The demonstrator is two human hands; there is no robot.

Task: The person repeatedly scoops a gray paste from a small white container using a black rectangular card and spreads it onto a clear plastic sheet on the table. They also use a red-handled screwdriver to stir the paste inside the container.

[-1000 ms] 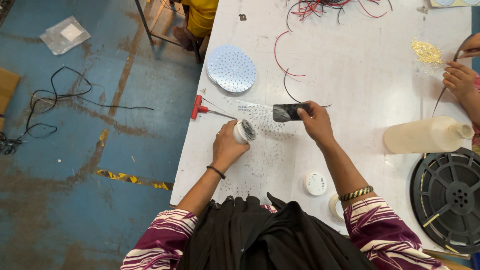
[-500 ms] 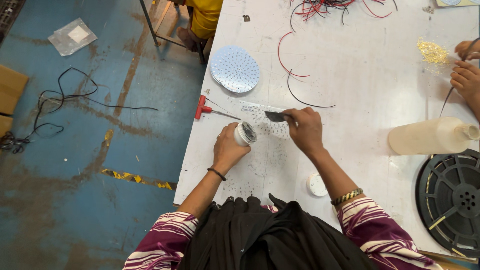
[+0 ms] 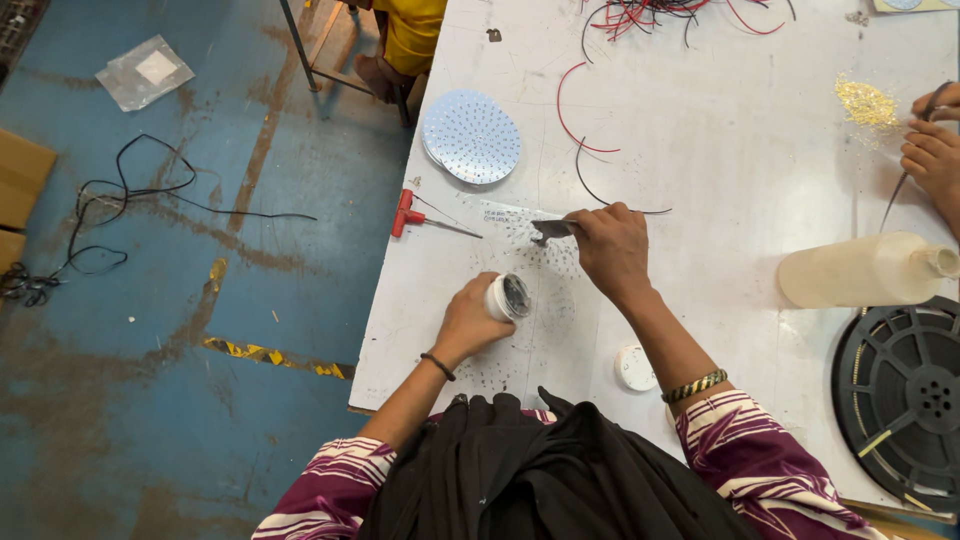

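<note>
My left hand [image 3: 470, 318] grips a small white open jar [image 3: 508, 296] with dark paste inside, held tilted over the white table [image 3: 720, 170]. My right hand [image 3: 612, 245] holds a small flat metal spatula [image 3: 552, 228], its blade pointing left just above the jar. A clear stencil sheet with rows of tiny dots [image 3: 540, 250] lies on the table under both hands. The jar's white lid [image 3: 634, 368] rests on the table beside my right forearm.
A stack of round perforated discs [image 3: 471, 137] and a red-handled tool [image 3: 425, 220] lie at the table's left. Red and black wires [image 3: 660, 20] lie at the far edge. A pale bottle [image 3: 865, 270] on its side, a black reel [image 3: 900, 395], another person's hands [image 3: 935, 140].
My right hand has drawn the spatula left and down toward the jar. My left hand has kept the jar in nearly the same place.
</note>
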